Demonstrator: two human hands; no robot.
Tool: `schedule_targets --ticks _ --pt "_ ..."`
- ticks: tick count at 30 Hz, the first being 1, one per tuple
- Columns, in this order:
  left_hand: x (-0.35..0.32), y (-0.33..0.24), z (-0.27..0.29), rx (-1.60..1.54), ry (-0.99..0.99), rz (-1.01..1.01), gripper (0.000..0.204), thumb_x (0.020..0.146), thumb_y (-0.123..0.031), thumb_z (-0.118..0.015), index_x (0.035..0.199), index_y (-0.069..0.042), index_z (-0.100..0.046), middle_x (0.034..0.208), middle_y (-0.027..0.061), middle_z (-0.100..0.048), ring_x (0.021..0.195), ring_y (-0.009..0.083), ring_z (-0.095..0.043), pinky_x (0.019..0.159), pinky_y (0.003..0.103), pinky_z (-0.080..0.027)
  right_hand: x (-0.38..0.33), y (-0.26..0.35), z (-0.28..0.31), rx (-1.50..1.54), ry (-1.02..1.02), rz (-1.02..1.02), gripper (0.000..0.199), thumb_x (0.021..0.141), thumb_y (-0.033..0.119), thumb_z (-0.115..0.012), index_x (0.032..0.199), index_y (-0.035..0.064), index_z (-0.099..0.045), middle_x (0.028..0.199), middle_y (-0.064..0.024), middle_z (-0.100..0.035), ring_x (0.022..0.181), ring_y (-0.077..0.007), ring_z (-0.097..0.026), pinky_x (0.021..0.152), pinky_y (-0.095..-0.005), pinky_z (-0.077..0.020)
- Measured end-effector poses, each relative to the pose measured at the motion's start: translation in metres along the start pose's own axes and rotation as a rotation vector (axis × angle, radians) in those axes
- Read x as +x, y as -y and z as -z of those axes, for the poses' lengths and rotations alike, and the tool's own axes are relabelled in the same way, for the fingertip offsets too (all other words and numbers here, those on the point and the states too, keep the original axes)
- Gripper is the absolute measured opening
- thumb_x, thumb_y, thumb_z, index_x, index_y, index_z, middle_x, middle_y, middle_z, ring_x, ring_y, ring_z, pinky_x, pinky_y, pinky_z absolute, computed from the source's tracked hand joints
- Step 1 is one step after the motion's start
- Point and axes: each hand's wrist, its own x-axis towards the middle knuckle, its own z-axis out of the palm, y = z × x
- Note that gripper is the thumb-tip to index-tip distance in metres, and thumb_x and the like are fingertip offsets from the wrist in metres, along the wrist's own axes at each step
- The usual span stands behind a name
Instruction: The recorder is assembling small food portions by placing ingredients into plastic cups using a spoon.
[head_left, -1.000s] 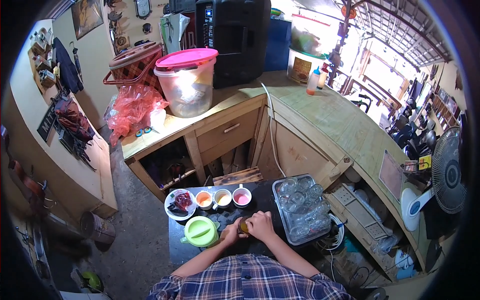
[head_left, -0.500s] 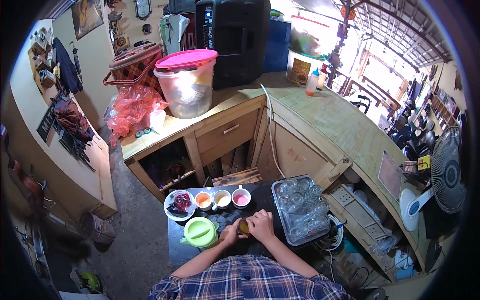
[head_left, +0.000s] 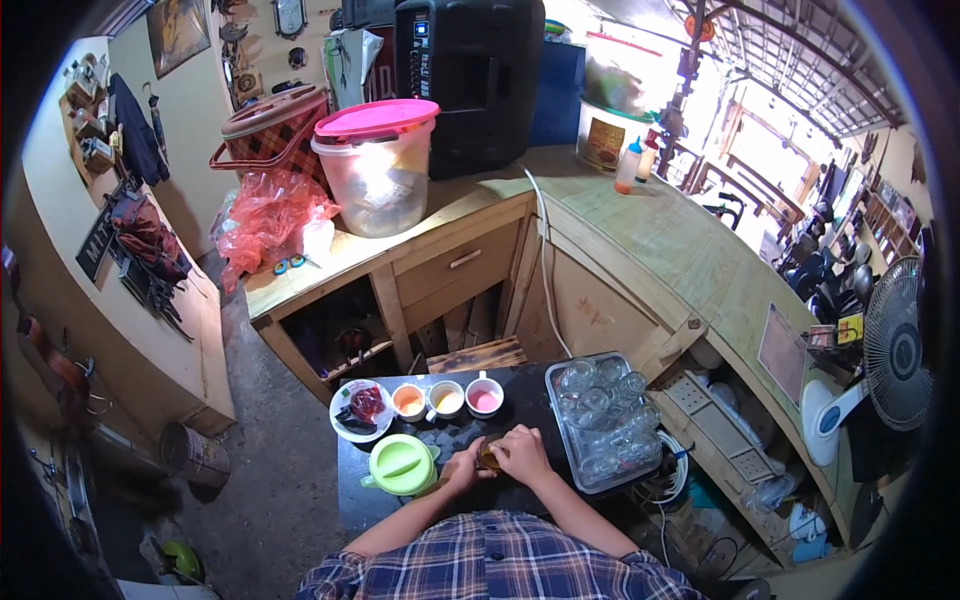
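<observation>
amber object (head_left: 489, 457): in between | left fingers (head_left: 467, 461): curled, holding it | right fingers (head_left: 514, 444): likewise

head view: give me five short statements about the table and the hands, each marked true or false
1. The left hand and right hand are both on a small brownish object. True.
2. The green pitcher stands to the right of both hands. False: the green pitcher is to their left.
3. Three cups stand in a row on the dark table. True.
4. The white plate is bare. False: the white plate holds red and dark items.
5. The clear tray holds glassware. True.
</observation>
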Motion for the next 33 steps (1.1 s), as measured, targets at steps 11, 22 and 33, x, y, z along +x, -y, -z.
schedule_targets --ticks 11,22,33 --pt "-0.001 -0.001 -0.001 -0.003 0.023 0.01 0.088 0.07 -0.034 -0.082 0.142 -0.016 -0.035 0.115 0.0184 -0.064 0.108 0.0369 -0.061 0.089 0.043 -0.048 -0.001 -0.006 -0.002 0.069 -0.069 0.036 0.01 0.076 0.021 -0.069 0.075 0.0115 -0.073 0.075 -0.0023 -0.066 0.083 -0.0212 -0.059 0.074 -0.0396 -0.0404" --pt "0.002 0.007 -0.005 -0.02 0.009 -0.011 0.088 0.069 -0.035 -0.083 0.141 -0.017 -0.036 0.114 0.0177 -0.064 0.106 0.0363 -0.062 0.088 0.043 -0.049 0.002 -0.004 0.001 0.096 -0.159 0.033 0.012 0.076 0.022 -0.069 0.076 0.0111 -0.073 0.076 -0.0031 -0.067 0.083 -0.0219 -0.059 0.074 -0.04 -0.0404" --pt "0.002 0.008 -0.005 0.012 0.004 -0.006 0.09 0.07 -0.037 -0.082 0.143 -0.016 -0.034 0.114 0.0184 -0.064 0.105 0.0367 -0.062 0.087 0.044 -0.049 0.002 -0.001 0.003 -0.007 -0.161 0.015 0.011 0.077 0.022 -0.069 0.075 0.0117 -0.073 0.074 -0.0033 -0.065 0.082 -0.0219 -0.059 0.072 -0.0402 -0.0411"
